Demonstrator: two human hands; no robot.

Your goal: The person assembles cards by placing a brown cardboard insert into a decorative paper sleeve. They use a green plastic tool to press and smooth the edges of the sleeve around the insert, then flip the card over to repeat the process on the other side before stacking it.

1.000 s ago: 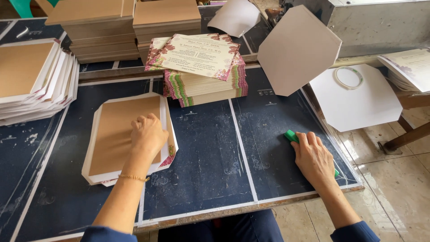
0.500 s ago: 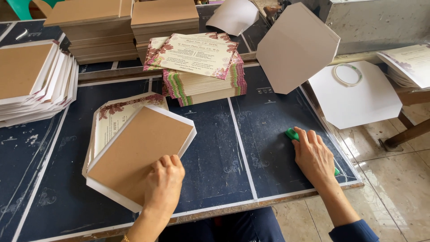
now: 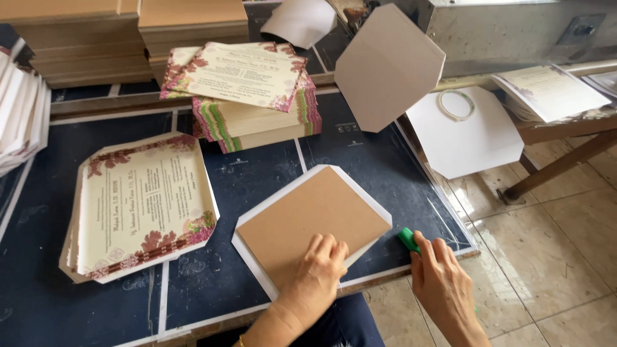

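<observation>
near edge: left hand (image 3: 319,266) lies palm-down, fingers spread flat, on the lower corner of a brown card (image 3: 315,222) w/ a white border. no pinch, just pressing; the card sits under the fingertips and runs up and away from the hand, lying at a tilt on the dark cutting mat (image 3: 244,173). card's near corner is just by the table edge.

right hand (image 3: 443,286) is to the right of it, at the mat's near right corner, fingers curled over a green tool (image 3: 407,239). only the tool's far tip shows past the fingers; the rest is hidden, so can't tell what kind it is or how firm the hold is, prob. a loose clasp. tool tip is just beside the card's right corner, not touching.

mid: left of the card, well apart from both hands, a stack of printed sheets (image 3: 144,202) w/ floral border, face up on white-edged backing.

farther: a taller pile of floral cards (image 3: 247,93), top sheet skewed. right of it a white hexagonal sheet (image 3: 389,67) stands tilted. off the table, another white sheet (image 3: 466,138) w/ a ring of tape (image 3: 456,104) on it.

far: stacks of brown board (image 3: 135,32) along the back edge.
</observation>
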